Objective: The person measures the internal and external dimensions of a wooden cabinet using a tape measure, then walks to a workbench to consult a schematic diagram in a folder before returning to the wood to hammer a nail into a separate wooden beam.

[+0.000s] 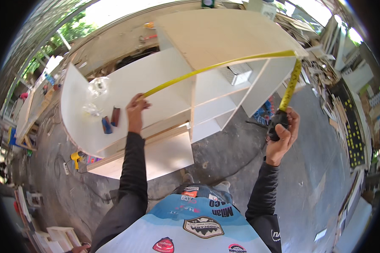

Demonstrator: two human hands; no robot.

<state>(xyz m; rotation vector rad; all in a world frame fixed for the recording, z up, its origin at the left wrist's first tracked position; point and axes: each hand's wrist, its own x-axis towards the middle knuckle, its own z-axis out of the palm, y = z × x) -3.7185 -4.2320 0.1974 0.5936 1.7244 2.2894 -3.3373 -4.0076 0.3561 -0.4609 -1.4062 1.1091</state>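
Observation:
My left hand [136, 111] pinches the free end of a yellow tape blade [215, 66] over a white-faced panel [156, 71]. The blade runs rightward along the edge of a wooden cabinet's [223, 31] pale top. At the right corner it bends sharply down to the black tape measure case [278, 125]. Wrapped round that case is my right hand [284, 137], held out in front of the cabinet's right end. White open shelves [213, 110] lie below the cabinet top, with a light patterned box [238, 74] in an upper compartment.
Blue [107, 125] and brown [115, 116] pieces lie on the white panel near crumpled clear plastic [98, 86]. A yellow power tool [76, 158] with a cord stands on the grey floor [228, 156]. Wood scraps [325, 78] are heaped at right. A workbench [109, 40] stands behind.

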